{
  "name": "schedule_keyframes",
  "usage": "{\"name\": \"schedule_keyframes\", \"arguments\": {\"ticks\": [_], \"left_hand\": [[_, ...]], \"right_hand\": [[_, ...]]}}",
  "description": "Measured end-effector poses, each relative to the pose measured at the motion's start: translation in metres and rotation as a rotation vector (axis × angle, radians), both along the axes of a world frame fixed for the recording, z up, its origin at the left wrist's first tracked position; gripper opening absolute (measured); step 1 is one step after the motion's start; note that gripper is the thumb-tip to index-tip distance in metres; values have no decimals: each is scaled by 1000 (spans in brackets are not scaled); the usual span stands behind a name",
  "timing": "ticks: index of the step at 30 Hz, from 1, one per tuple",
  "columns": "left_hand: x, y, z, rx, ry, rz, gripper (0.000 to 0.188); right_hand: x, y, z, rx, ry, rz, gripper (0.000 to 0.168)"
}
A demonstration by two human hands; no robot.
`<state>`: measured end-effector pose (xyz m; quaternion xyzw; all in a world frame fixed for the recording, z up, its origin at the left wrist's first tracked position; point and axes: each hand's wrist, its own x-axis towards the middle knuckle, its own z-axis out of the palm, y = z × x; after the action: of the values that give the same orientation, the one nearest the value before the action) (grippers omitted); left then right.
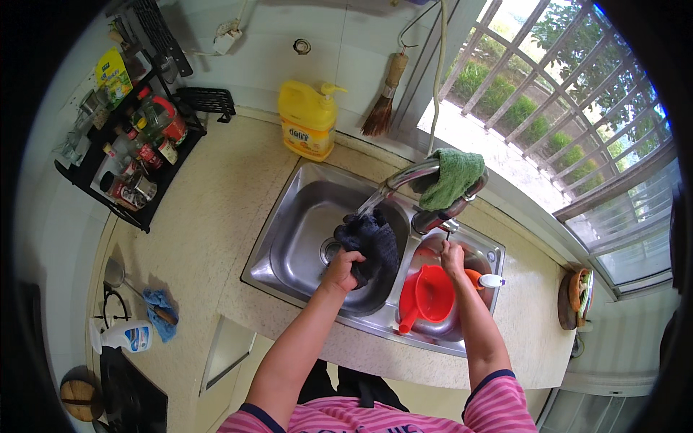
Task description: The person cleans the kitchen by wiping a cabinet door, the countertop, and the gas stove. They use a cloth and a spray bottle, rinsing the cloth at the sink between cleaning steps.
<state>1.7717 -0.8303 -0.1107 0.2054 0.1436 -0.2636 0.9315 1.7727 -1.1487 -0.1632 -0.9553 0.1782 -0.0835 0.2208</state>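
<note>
My left hand [344,269] grips a dark, wet-looking cloth [373,241] over the large basin of the stainless steel sink [295,238]. Water runs from the tip of the curved faucet [400,178] onto the cloth. A green cloth [453,178] is draped over the faucet's bend. My right hand [452,256] is closed on the thin faucet lever [448,235], above the small basin. Below that hand, a red plastic dipper [433,295] rests in the small basin, with an orange bottle with a white cap [482,279] to its right.
A yellow pump bottle [307,122] stands behind the sink. The black spice rack [135,200] with jars and bottles is at the left, above a spray bottle [127,335] and blue cloth [161,314]. A brush [387,97] hangs on the wall; a barred window is at the right.
</note>
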Motion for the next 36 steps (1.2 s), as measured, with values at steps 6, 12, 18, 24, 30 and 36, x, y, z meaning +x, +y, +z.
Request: {"name": "schedule_keyframes", "arguments": {"ticks": [6,12,18,24,30,36], "left_hand": [[14,0,-3,23,-26,19,45],[31,4,-16,147,-26,87,44],[34,10,-22,91,17,-82,39],[29,41,-15,47,131,-103,40],[40,28,-26,369,240,102,44],[25,35,-47,43,259,251,39]], "right_hand": [[-9,28,14,300,-122,-74,37],[-46,117,-4,849,-121,-280,30],[45,160,16,2004,538,13,46],[64,177,20,1778,651,-47,38],[74,169,20,1401,216,59,22],[69,163,11,1485,297,296,28]]}}
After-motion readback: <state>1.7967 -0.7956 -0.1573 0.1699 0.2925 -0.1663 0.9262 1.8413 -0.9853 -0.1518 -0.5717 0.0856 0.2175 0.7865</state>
